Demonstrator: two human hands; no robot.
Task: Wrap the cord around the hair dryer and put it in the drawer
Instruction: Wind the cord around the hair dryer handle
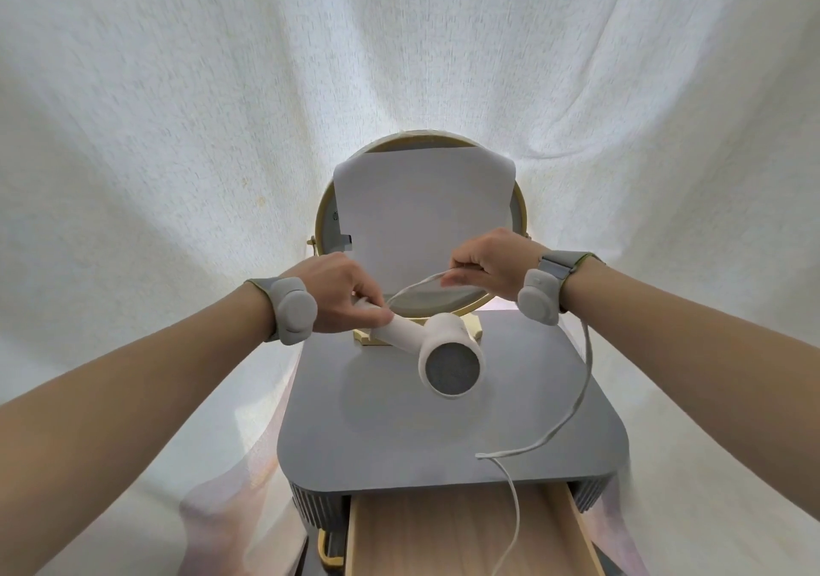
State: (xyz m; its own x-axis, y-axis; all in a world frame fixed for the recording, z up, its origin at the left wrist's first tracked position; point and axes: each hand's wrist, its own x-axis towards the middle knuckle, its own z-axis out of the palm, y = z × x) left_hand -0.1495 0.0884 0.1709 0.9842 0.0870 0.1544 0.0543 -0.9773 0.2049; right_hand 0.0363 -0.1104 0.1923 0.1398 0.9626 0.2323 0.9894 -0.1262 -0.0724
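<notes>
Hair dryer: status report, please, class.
Left hand grips hair dryer handle. Right hand pinches cord. Cord mostly unwrapped, trailing into open drawer.

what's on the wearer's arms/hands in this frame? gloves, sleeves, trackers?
No gloves and no sleeves: both forearms are bare as far as the frame shows. The left hand and the right hand each have a wrist band carrying a rounded light grey puck. The left wrist device sits on a grey strap with an olive edge; the right wrist device has a darker grey strap. No cables or markings visible on them.
</notes>
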